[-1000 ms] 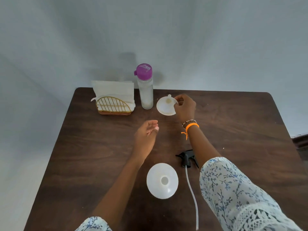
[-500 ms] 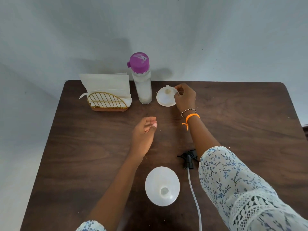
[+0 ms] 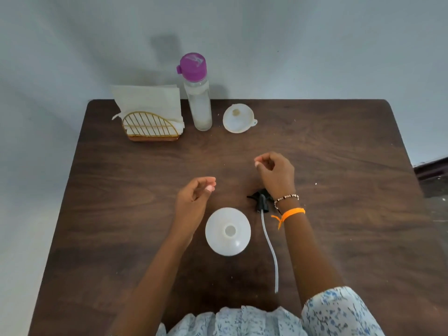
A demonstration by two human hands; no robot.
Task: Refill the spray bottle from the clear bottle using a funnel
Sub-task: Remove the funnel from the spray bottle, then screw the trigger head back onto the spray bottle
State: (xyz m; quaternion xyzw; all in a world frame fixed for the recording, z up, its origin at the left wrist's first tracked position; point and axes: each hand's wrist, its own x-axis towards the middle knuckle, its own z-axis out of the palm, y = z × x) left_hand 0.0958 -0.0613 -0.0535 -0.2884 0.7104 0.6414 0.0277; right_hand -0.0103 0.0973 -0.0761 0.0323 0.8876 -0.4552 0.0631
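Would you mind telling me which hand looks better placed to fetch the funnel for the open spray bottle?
Right, probably. The right hand hovers empty, nearer the funnel lying at the table's far edge. The left hand, also empty, sits beside the spray bottle and could steady it.

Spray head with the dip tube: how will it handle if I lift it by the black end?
The spray head looks rigid enough to pinch. Its thin dip tube curves along the table, so it will probably flop and swing. The whole piece is likely light.
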